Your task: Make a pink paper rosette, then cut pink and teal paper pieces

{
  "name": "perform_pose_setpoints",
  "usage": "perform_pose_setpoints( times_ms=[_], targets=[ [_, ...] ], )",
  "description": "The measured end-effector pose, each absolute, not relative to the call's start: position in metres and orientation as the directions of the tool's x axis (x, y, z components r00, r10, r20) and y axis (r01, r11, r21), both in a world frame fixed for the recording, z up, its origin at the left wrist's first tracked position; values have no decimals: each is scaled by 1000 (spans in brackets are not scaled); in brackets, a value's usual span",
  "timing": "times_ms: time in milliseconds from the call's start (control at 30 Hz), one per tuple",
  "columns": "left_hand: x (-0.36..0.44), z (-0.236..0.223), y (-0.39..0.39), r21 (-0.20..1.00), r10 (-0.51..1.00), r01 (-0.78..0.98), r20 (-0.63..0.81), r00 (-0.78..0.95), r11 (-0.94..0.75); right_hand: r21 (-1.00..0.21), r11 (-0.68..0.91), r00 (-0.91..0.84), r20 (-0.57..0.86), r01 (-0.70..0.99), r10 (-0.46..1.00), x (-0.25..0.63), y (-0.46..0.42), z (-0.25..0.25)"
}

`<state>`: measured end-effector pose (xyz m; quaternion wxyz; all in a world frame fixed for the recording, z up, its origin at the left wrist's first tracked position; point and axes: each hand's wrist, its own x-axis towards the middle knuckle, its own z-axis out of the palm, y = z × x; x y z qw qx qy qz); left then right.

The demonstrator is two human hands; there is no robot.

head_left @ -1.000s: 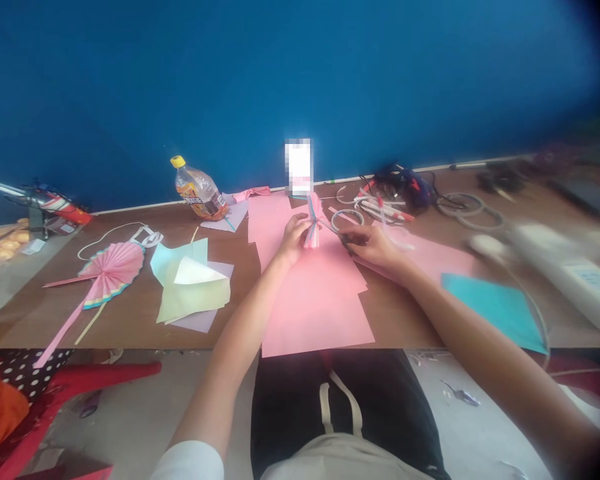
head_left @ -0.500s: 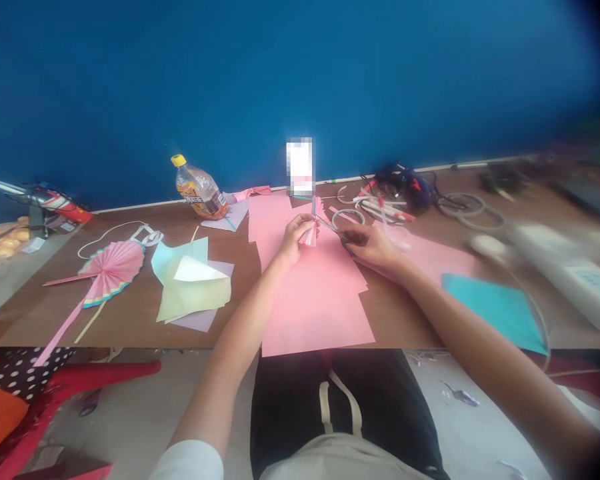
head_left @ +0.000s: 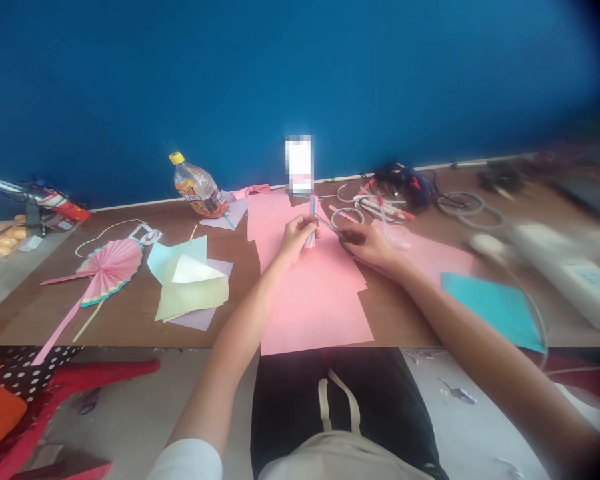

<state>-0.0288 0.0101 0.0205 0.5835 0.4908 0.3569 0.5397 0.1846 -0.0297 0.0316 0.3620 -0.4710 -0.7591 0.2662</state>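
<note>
in the middle of the frame, the left hand (head_left: 300, 236) pinches a folded paper strip (head_left: 313, 206) and holds it up over the pink sheets (head_left: 316, 315). half a second ago its folds were spread out like a little fan. now they are squeezed together, so the strip is thin and straight. that means the folds lie side by side in one neat bundle. the right hand (head_left: 369, 243), just right of the middle, grips what look like scissors (head_left: 330, 226). their tip points at the strip, but i can't tell if it touches. the pink fan (head_left: 111, 265) at left hasn't moved on the table.
</note>
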Motion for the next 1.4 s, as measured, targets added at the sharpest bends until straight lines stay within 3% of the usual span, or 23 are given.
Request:
perform_pose_setpoints(
  times_ms=[600, 1400],
  targets=[
    [-30, 14, 13, 971, 972, -233, 111, 210, -60, -597, 480, -316, 364, 643, 876, 186, -31, 36],
    [-30, 13, 15, 964, 975, -263, 85, 207, -28, -613, 513, -335, 389, 601, 858, 187, -30, 36]
  ],
)
